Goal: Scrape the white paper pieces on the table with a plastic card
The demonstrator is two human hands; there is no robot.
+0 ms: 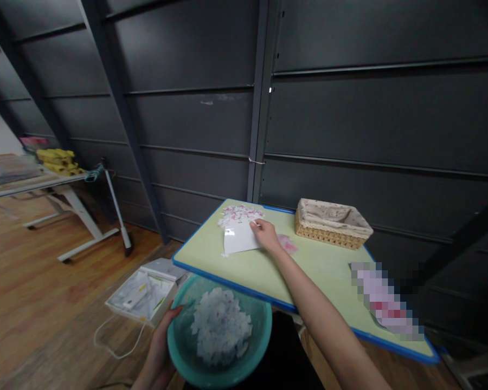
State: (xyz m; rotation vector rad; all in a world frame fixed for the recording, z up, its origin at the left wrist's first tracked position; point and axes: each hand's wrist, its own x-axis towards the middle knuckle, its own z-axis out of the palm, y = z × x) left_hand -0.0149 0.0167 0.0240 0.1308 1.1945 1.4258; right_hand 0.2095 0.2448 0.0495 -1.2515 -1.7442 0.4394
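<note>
My left hand (161,346) grips the left rim of a teal plastic basin (264,336), held below the table's front edge. Inside it lies a heap of whitish paper scraps (222,327). Over the table, my right hand (265,234) is closed on the right side of a glossy white sheet (241,239). The sheet's far edge meets a spread of pink and white scraps (239,214) on the tabletop. A pale pink patch of pieces (287,244) shows just right of my right hand.
The yellow-green table (211,257) has a blue edge. A cloth-lined wicker basket (333,233) stands at its back right, with a blurred-out printed item (384,303) nearer. A white box with cables (142,295) sits low at left. Behind is a dark panelled wall (195,119).
</note>
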